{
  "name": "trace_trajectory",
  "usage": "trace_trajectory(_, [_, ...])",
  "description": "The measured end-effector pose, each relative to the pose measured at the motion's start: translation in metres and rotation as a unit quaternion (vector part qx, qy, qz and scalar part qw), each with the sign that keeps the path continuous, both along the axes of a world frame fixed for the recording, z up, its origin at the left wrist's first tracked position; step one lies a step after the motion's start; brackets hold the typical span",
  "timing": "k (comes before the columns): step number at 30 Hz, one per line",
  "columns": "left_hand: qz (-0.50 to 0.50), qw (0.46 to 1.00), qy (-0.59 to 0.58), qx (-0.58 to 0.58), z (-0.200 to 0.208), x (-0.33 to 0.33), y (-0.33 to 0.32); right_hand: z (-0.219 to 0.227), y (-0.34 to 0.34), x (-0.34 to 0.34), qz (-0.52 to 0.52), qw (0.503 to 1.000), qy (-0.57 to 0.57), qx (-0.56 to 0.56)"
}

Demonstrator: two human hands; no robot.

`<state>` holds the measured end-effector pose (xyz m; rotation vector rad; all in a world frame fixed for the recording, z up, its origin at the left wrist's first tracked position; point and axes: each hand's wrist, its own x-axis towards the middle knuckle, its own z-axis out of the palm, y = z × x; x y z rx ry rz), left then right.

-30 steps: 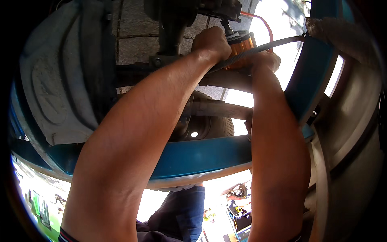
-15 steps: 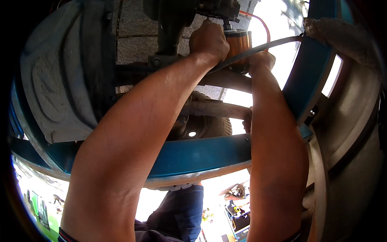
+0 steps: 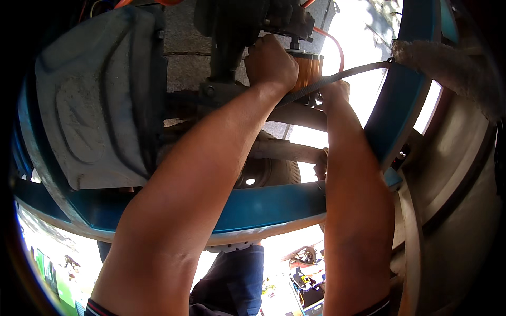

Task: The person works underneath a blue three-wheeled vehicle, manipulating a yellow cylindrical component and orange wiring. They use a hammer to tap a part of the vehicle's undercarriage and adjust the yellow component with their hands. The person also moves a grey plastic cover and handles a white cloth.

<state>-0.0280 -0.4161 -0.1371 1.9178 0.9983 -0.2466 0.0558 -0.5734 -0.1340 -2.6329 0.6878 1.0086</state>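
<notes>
Under the blue frame hangs an orange-brown cylinder (image 3: 312, 67) with upright ridges and a dark top rim, below a dark metal fitting (image 3: 287, 21). Against its left side is my left hand (image 3: 271, 62), closed with knuckles up; whatever it may grip is hidden. My right hand (image 3: 336, 94) is curled near the cylinder's lower right, its fingers mostly out of sight and their hold unclear. A grey ribbed hose (image 3: 348, 72) passes between my hands, across the cylinder's lower part. Behind the cylinder, a thin red line (image 3: 337, 45) curves down.
Blue frame bars (image 3: 269, 207) run below my forearms and up the right side. A large grey moulded cover (image 3: 89, 105) fills the left. Dark metal arms and a tyre (image 3: 282, 171) lie beneath. Tools and a tray (image 3: 311, 287) are on the bright ground below.
The view has shifted, so most of the scene sits slightly lower. Both hands stay beside the cylinder, and a small metal part near its lower end shows more clearly.
</notes>
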Motion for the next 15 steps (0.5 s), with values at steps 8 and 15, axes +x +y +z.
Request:
trace_trajectory(8, [-0.006, 0.931, 0.156, -0.33, -0.009, 0.008, 0.022, 0.011, 0.01, -0.002, -0.1, 0.994, 0.006, 0.047])
trace_trajectory(15, [0.084, 0.827, 0.105, -0.546, -0.042, 0.003, 0.023, 0.005, 0.006, -0.003, -0.117, 0.991, -0.018, 0.064])
